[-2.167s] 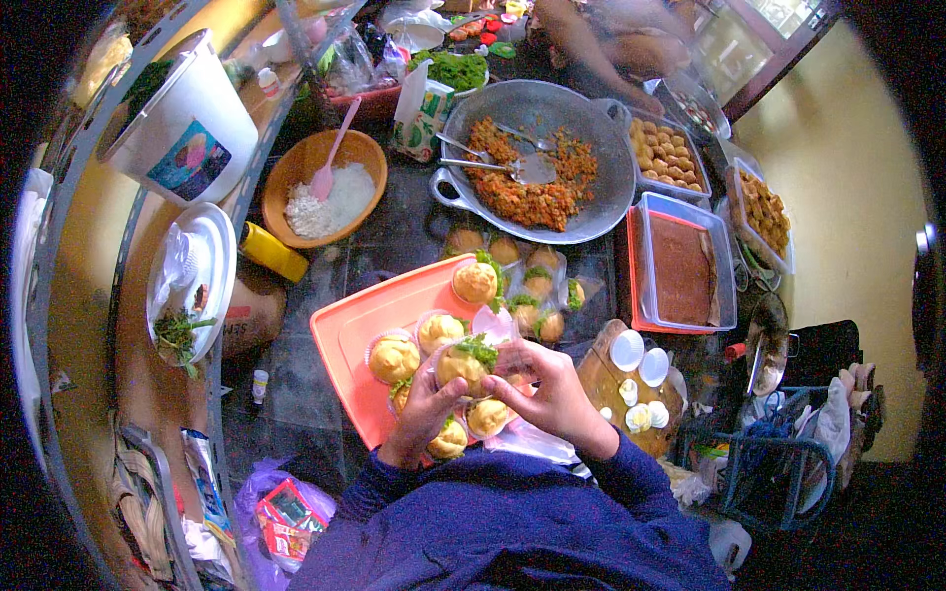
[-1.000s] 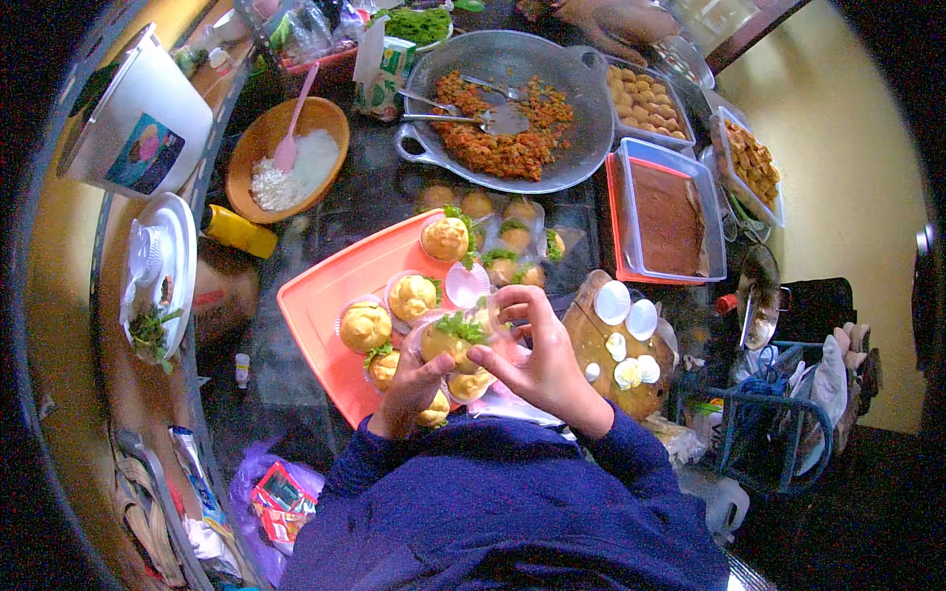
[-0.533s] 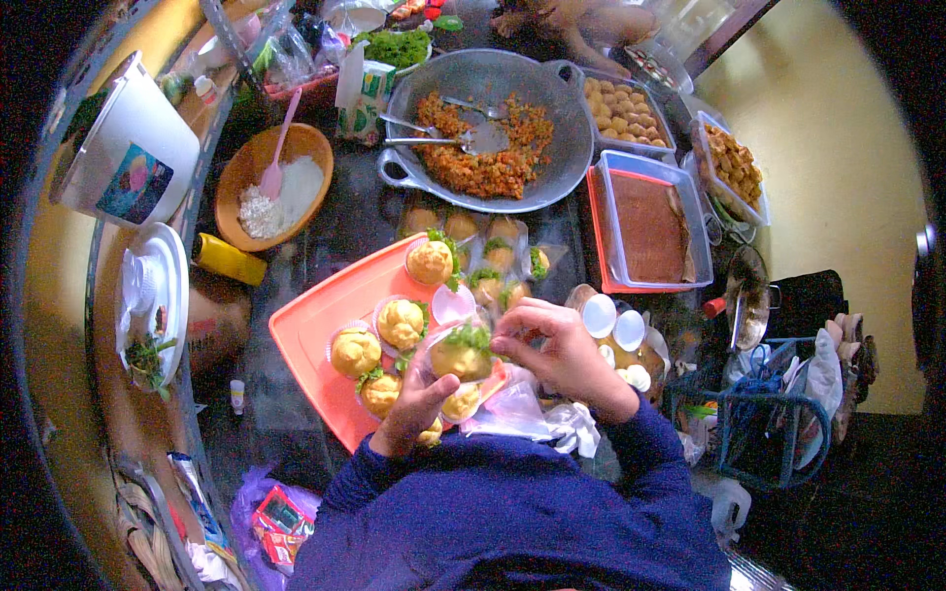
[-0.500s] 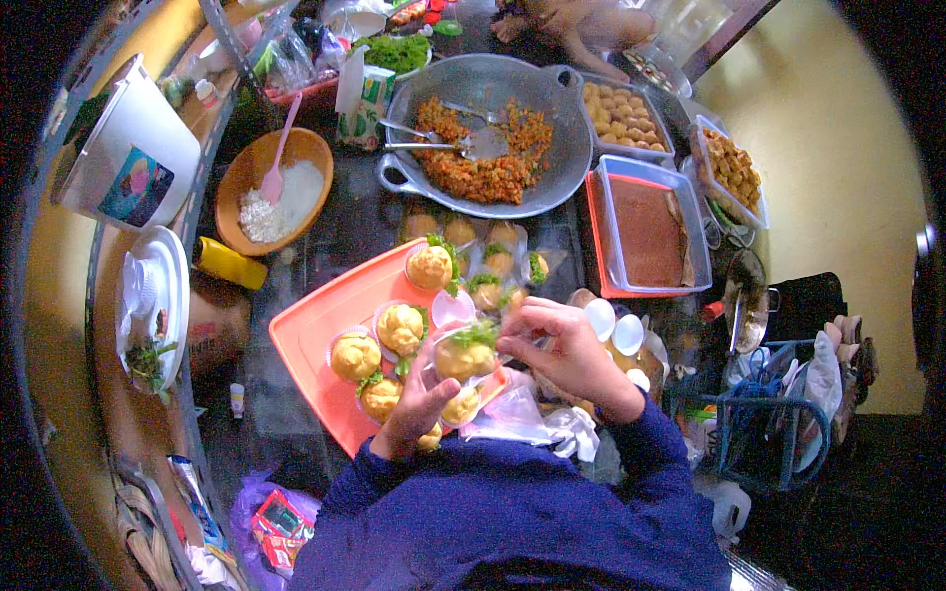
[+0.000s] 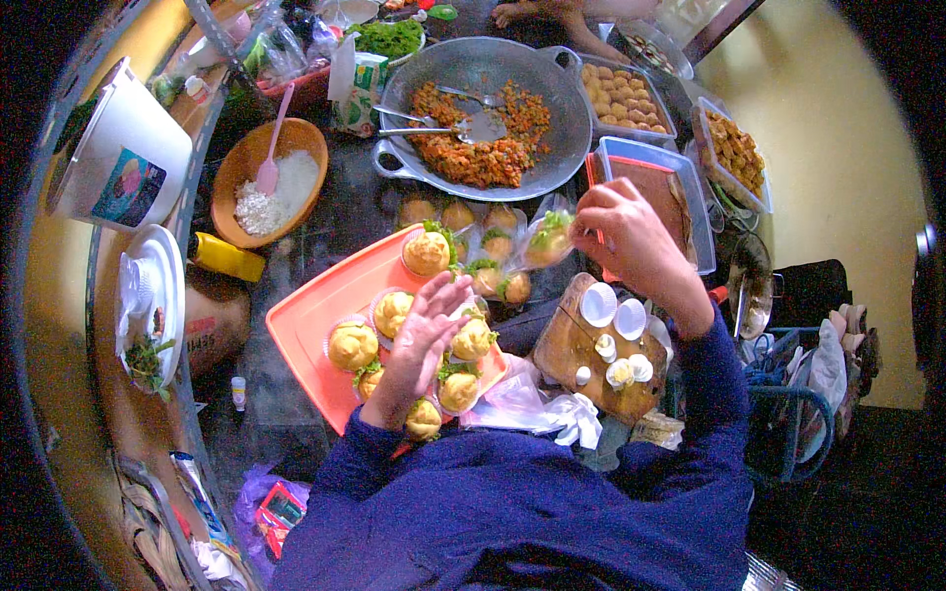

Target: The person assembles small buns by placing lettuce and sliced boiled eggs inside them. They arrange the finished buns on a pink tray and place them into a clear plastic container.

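My right hand (image 5: 636, 239) pinches the top of a clear plastic bag holding a filled cream puff (image 5: 549, 241) with green lettuce. It hangs beside several other bagged puffs (image 5: 498, 244) lying on the dark floor. My left hand (image 5: 422, 340) is raised over the orange tray (image 5: 301, 320), fingers spread and holding nothing. On that tray sit several golden puffs (image 5: 353, 345) in white paper cups, some with lettuce showing. My left forearm hides part of them. Clear plastic bags (image 5: 503, 402) lie at the tray's right edge.
A wooden cutting board (image 5: 562, 345) to the right carries paper cups and pieces of boiled egg. Beyond stands a big metal wok (image 5: 389, 98) of orange filling with utensils. Plastic boxes (image 5: 705, 246) line the far right; a brown bowl (image 5: 232, 163) of white powder stands left.
My right hand has carried the bagged puff away from my left hand, up and to the right. My left hand has let go and opened. The cutting board now shows more fully.
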Demonstrator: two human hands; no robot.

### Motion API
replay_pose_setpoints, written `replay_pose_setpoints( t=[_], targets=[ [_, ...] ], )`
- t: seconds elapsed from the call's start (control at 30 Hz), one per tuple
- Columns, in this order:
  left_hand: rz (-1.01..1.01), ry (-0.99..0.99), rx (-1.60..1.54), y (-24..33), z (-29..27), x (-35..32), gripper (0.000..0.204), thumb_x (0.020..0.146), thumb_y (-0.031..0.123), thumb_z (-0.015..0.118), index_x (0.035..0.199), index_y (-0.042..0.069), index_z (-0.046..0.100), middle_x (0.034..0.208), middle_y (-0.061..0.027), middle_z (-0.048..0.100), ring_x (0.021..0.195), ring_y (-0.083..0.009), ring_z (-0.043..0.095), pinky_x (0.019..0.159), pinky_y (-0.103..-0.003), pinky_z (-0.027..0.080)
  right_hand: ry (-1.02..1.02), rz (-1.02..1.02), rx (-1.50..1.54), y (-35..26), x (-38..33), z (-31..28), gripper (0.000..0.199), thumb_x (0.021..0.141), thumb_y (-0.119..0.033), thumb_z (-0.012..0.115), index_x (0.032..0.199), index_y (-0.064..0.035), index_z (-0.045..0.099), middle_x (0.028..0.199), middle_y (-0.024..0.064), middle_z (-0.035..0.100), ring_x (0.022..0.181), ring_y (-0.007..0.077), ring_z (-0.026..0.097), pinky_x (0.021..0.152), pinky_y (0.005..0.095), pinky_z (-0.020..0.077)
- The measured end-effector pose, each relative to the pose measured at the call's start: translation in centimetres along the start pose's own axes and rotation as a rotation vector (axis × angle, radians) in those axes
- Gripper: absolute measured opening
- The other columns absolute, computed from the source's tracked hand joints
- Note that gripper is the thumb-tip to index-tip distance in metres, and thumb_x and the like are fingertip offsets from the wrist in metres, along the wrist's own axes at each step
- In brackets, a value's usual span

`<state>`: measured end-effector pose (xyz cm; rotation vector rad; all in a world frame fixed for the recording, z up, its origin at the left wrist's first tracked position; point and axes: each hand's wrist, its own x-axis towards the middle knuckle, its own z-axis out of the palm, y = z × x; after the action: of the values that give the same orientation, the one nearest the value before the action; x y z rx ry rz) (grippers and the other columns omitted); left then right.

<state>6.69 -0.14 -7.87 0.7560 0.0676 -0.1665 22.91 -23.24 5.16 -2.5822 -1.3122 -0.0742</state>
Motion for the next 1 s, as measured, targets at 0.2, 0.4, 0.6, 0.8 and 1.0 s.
replay_pose_setpoints(
  t=[0.2,0.4,0.6,0.8,1.0],
  targets=[
    [0.066,0.101,0.096,1.2,-1.0,-2.9,0.041,0.094,0.021,0.049,0.131,0.005,0.04,0.129,-0.0154,0.05,0.124,-0.0241,0.046,0.101,-0.036,0.038,-0.098,0.033,-0.488,5.6,1.2,2.6,0.01,0.073,-0.015,0.06,0.075,-0.0097,0.068,0.104,0.0066,0.057,0.104,0.0249,0.049,0.084,0.0391,0.0433],
    [0.076,0.21,0.14,1.1,-1.0,-5.2,0.033,0.093,0.018,0.05,0.123,0.006,0.046,0.118,-0.0135,0.057,0.11,-0.0215,0.054,0.094,-0.033,0.042,-0.126,-0.152,-0.7,10.6,1.5,7.5,0.015,0.075,-0.018,0.058,0.078,-0.0085,0.07,0.118,0.0067,0.055,0.111,0.0231,0.046,0.088,0.0372,0.0413],
    [0.151,0.283,0.177,1.3,-1.0,-6.9,0.028,0.093,0.015,0.048,0.119,0.005,0.048,0.113,-0.0124,0.058,0.103,-0.0187,0.056,0.091,-0.032,0.043,-0.269,-0.166,-0.65,12.3,0.6,12.9,0.019,0.076,-0.021,0.057,0.082,-0.0096,0.07,0.124,0.0072,0.053,0.117,0.0234,0.044,0.085,0.0358,0.0395],
    [0.209,0.344,0.232,2.5,-1.0,-7.6,0.025,0.094,0.014,0.046,0.117,0.003,0.049,0.109,-0.0113,0.059,0.1,-0.0169,0.057,0.088,-0.03,0.043,-0.094,-0.267,-0.738,12.0,0.0,15.9,0.011,0.076,-0.021,0.057,0.075,-0.0136,0.065,0.093,0.0011,0.054,0.099,0.0189,0.049,0.076,0.0333,0.0402],
    [0.34,0.473,0.472,4.2,-1.7,-9.1,0.023,0.093,0.009,0.046,0.114,0.002,0.051,0.106,-0.0098,0.061,0.095,-0.0138,0.056,0.087,-0.028,0.043,-0.184,-0.222,-0.664,11.8,0.0,17.7,0.01,0.075,-0.017,0.056,0.081,-0.0141,0.064,0.088,-0.0011,0.058,0.094,0.0171,0.051,0.078,0.0339,0.0389]
  ],
)
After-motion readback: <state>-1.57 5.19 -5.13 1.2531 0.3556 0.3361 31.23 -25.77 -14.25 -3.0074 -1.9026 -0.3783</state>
